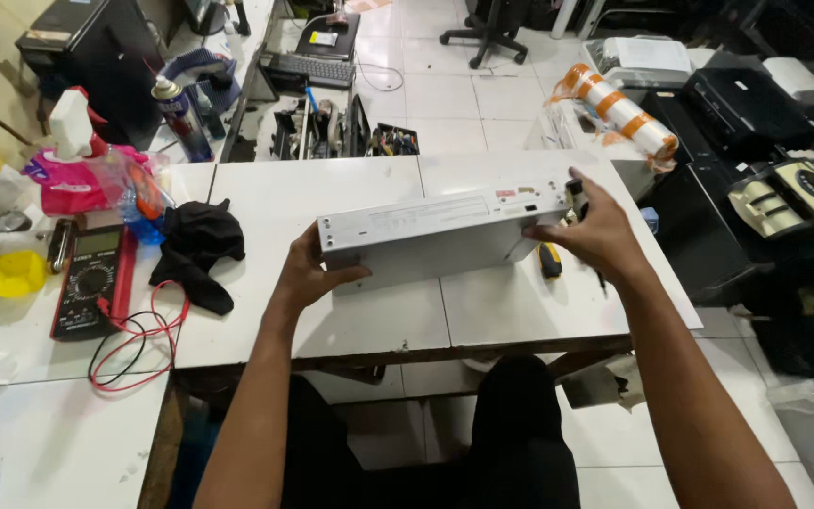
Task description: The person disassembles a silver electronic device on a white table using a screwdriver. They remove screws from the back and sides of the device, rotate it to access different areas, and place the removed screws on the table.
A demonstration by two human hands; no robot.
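Held stiff, likely light white box on edge, left hand and right hand both grasping its ends.

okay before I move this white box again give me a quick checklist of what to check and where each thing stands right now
1. Left hand on the near left end of the flat white box: ok.
2. Right hand on its right end: ok.
3. Box tilted up on its long edge on the white table, held at both ends: ok.
4. Yellow-handled tool lies right under the right end: not ok.
5. Black cloth and red multimeter with its red and black leads sit apart to the left: ok.
6. Small dark part at the right fingertips, gripped or only touched: cannot tell.
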